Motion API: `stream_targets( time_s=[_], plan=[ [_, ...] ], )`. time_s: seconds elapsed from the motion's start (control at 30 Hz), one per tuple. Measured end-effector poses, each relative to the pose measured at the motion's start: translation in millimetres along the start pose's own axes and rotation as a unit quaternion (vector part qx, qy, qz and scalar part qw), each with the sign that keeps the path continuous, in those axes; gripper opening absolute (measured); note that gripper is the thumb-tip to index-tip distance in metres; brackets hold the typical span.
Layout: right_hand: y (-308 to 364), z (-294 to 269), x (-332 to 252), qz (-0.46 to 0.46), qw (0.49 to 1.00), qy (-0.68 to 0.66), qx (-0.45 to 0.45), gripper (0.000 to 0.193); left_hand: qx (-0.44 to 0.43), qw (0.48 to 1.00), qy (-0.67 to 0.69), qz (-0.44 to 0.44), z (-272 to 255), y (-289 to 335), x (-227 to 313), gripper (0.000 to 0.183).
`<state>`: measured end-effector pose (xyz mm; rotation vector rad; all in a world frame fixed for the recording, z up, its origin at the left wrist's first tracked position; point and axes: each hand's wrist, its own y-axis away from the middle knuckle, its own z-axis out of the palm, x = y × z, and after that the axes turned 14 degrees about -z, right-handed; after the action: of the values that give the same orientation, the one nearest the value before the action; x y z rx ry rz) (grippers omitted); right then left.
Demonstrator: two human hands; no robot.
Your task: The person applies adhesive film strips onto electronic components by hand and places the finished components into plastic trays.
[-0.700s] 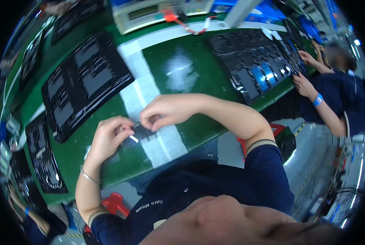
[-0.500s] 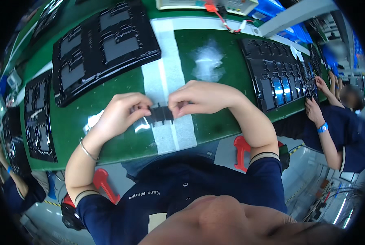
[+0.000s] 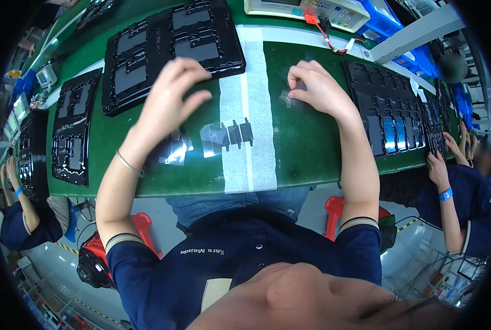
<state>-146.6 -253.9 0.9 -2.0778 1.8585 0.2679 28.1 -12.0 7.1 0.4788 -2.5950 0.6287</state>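
Note:
A dark flat tabbed piece (image 3: pixel 238 133) lies on the white paper strip (image 3: pixel 259 77), with a translucent film tab (image 3: pixel 212 138) at its left end. My left hand (image 3: pixel 171 91) hovers to the upper left of it, before the large black tray (image 3: pixel 157 47). Its thumb and fingers are apart and nothing shows between them. Out to the right of the strip, my right hand (image 3: pixel 320 91) is closed in a pinch over the green table. Crinkled clear film (image 3: pixel 287 99) shows at its fingertips. Glossy clear sheets (image 3: pixel 177 149) lie below my left wrist.
At the left stands a smaller black tray (image 3: pixel 72 126); at the right is another black tray (image 3: pixel 388 104) with blue-faced pieces. A beige instrument (image 3: pixel 333 14) with a red lead sits at the back, near a grey post (image 3: pixel 416 36). Co-workers' hands (image 3: pixel 438 165) are at the right.
Both hands have left the dark tabbed piece, which stays on the white strip. My left hand rose up and left; my right hand moved right to the clear film. The whole view shifted slightly.

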Motion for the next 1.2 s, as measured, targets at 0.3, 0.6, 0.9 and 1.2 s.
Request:
stream_targets(
  time_s=[0.3,0.6,0.9,1.2],
  plan=[
    [1.5,7.0,-4.8,-0.016,0.992,0.068,0.107,0.033,-0.071,0.96,-0.113,-0.246,-6.0,-59.8,-59.2,0.056],
    [-8.3,14.5,-15.5,-0.066,0.987,-0.014,0.147,0.03,0.009,0.974,0.039,-0.224,-4.4,-51.6,-56.0,0.033],
    [-11.7,35.0,-63.5,-0.057,0.89,-0.381,0.243,0.053,-0.022,0.871,0.393,-0.293,-2.3,3.0,29.4,0.02],
    [-9.1,40.1,-84.8,-0.051,0.908,-0.399,0.121,0.012,-0.204,0.803,0.498,-0.255,11.1,39.8,37.4,0.016]
  ],
)
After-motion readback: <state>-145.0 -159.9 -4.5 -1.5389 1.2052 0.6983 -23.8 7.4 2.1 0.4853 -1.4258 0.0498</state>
